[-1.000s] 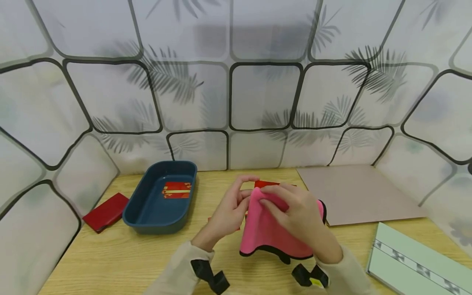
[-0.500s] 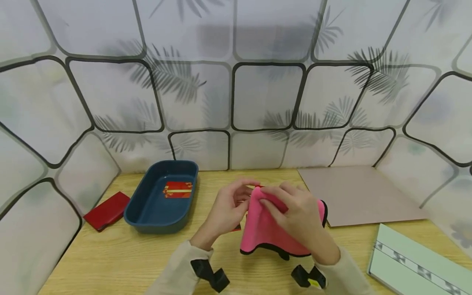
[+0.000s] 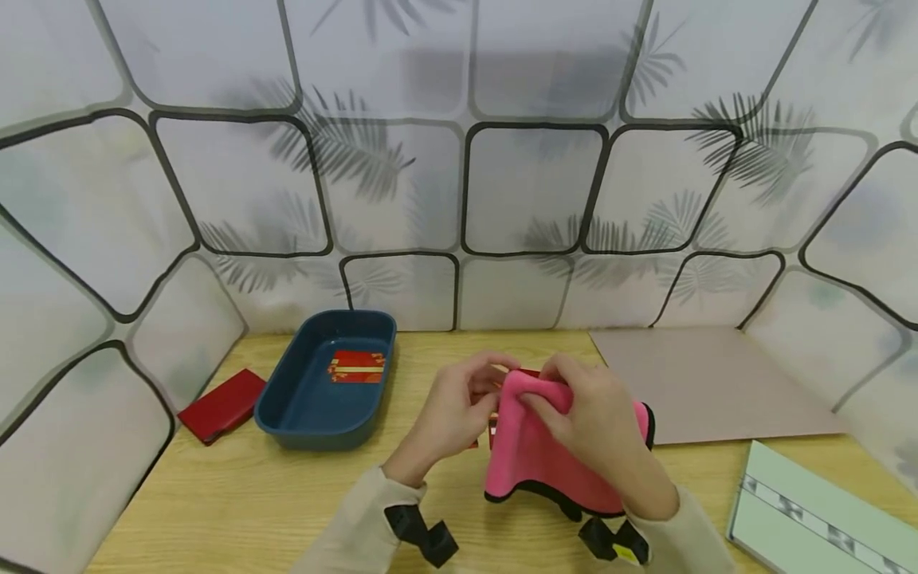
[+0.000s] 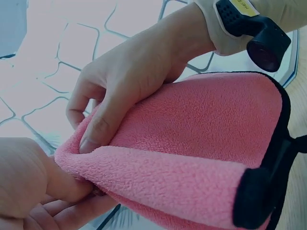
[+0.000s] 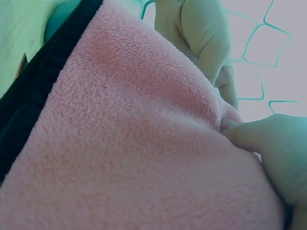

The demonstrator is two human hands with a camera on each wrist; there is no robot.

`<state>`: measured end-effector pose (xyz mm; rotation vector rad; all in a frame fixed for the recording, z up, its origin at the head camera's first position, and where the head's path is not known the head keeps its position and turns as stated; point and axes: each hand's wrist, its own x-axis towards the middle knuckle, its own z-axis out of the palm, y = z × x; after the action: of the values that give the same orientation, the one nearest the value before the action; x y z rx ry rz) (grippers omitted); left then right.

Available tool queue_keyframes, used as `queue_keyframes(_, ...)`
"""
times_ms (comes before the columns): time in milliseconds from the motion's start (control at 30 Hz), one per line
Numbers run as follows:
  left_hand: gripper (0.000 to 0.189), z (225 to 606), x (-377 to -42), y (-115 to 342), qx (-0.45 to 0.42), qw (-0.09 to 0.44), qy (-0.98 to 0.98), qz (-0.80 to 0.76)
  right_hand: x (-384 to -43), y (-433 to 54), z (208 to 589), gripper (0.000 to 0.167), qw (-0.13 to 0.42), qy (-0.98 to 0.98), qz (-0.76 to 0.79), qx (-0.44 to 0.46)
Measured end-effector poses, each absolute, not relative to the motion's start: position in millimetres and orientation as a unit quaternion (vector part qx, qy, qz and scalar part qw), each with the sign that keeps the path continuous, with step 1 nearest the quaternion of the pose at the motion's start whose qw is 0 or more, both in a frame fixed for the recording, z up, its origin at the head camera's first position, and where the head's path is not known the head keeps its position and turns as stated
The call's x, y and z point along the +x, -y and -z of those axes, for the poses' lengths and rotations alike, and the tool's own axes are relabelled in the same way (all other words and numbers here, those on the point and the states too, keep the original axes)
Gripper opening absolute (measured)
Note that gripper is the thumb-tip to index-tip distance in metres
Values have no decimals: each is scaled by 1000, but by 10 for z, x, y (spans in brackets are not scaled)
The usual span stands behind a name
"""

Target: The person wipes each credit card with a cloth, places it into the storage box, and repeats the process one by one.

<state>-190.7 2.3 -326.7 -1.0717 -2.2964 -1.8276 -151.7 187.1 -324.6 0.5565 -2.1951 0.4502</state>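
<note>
A pink fleecy cloth (image 3: 548, 458) with black edging hangs folded between the two hands, over the front of the table. My right hand (image 3: 598, 406) pinches its top fold, thumb in front and fingers behind, as the left wrist view also shows. At the cloth's upper left corner, my left hand (image 3: 459, 406) pinches the edge between thumb and curled fingers (image 4: 72, 211). What lies between those fingertips is mostly hidden; a small dark spot shows there in the left wrist view. Behind the cloth, bits of red card (image 3: 529, 372) peek out, largely covered.
A blue plastic basin (image 3: 323, 430) stands at the left with a red-and-gold envelope (image 3: 356, 367) inside. Left of it lies a dark red wallet-like case (image 3: 224, 405). A pale board (image 3: 710, 387) lies at the back right, a light green box (image 3: 825, 510) at the front right.
The whole scene has shifted slightly rightward in the head view. My right index finger has drawn back a little along the cloth's fold. Both hands keep their hold on the cloth.
</note>
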Motion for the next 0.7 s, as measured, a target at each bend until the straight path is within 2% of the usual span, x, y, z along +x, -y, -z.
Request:
queue_keyframes(200, 35, 3241, -1915, 9, -300, 18, 752, 587, -1518, -1888, 3208, 38, 394, 889, -179, 149)
queue_keyframes(433, 38, 3209, -1943, 23, -279, 9, 756, 592, -1550, -2042, 3190, 38, 389, 897, -183, 106)
queue_keyframes(700, 40, 3219, -1961, 53, -237, 10, 763, 601, -1567, -2110, 3164, 31, 387, 903, -167, 83)
